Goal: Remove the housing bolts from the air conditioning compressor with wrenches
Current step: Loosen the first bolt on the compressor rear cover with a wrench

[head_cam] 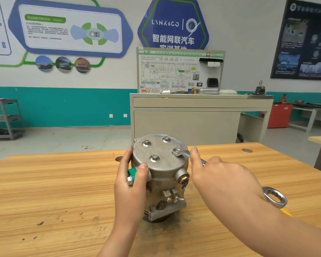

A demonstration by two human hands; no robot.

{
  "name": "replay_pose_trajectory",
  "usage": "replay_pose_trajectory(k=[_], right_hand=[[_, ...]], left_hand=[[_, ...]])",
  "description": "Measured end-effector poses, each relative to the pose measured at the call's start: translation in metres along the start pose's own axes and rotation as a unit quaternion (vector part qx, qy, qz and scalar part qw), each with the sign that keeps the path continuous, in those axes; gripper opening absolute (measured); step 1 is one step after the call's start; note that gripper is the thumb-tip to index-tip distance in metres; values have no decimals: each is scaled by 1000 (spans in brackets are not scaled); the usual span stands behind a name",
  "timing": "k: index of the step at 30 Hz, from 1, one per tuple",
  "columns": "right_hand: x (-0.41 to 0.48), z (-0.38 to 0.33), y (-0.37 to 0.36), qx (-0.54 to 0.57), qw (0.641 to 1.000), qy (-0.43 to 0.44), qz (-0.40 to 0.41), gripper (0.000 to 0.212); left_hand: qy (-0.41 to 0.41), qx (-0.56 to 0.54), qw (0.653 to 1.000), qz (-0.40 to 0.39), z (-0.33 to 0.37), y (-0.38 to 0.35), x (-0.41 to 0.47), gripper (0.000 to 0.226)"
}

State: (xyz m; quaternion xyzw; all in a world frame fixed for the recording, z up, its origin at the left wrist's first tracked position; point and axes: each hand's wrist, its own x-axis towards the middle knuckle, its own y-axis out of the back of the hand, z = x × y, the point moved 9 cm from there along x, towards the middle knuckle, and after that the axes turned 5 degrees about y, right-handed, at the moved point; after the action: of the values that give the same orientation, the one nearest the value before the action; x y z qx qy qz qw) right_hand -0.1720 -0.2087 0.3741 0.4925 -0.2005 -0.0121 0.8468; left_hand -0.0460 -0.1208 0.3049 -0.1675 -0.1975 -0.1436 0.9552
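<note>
Compressor (161, 164) upright near middle of wooden surface (63, 182), bolted end cap facing up. Left grip (132, 184) wrapped round its left flank, thumb pressed on green cap (132, 172), fingers curled behind housing. Right grip (224, 180) closed over shaft of wrench (182, 154), index finger raised beside cap rim. Wrench's far ring sits on right-hand bolt (176, 151); near ring sticks out past the wrist. Three other bolts (154, 158) seated in the cap. Brass-tipped port low on front. Beyond: grey cabinet (185, 123) carrying wiring-diagram board (174, 71).
</note>
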Motion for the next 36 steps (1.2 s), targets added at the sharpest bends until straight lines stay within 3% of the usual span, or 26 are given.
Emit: replay_pose_trajectory(k=[2,5,9,12,15,19,22,25,28,31,32,36], right_hand=[[0,3,0,40,999,-4,6,72],[-4,11,8,-24,995,-85,49,61],[-11,18,4,-24,981,-30,189,47],[-9,38,-1,5,956,3,292,24],[6,56,-20,61,940,3,335,31],[50,62,-32,106,943,-10,315,36],[82,48,-29,174,945,52,272,37],[92,41,-20,128,940,103,299,29],[73,62,-6,215,901,22,375,16],[31,89,-7,438,791,-81,419,22],[18,86,-4,452,786,-72,415,24],[-21,48,6,281,906,-8,317,32]], left_hand=[[3,3,1000,-5,-1,-3,0,39],[0,7,1000,-3,-1,-3,-1,37],[11,3,1000,3,-2,3,3,39],[28,-3,1000,-13,-4,4,8,38],[29,8,999,-34,-3,2,14,41],[28,32,996,-77,2,-5,26,43],[36,36,995,-90,2,-6,30,40],[47,31,996,-76,0,-3,27,40],[46,22,997,-59,0,1,21,40],[38,25,998,-36,-1,6,17,43],[30,32,999,-31,0,8,16,45],[9,55,998,-20,2,11,12,53]])
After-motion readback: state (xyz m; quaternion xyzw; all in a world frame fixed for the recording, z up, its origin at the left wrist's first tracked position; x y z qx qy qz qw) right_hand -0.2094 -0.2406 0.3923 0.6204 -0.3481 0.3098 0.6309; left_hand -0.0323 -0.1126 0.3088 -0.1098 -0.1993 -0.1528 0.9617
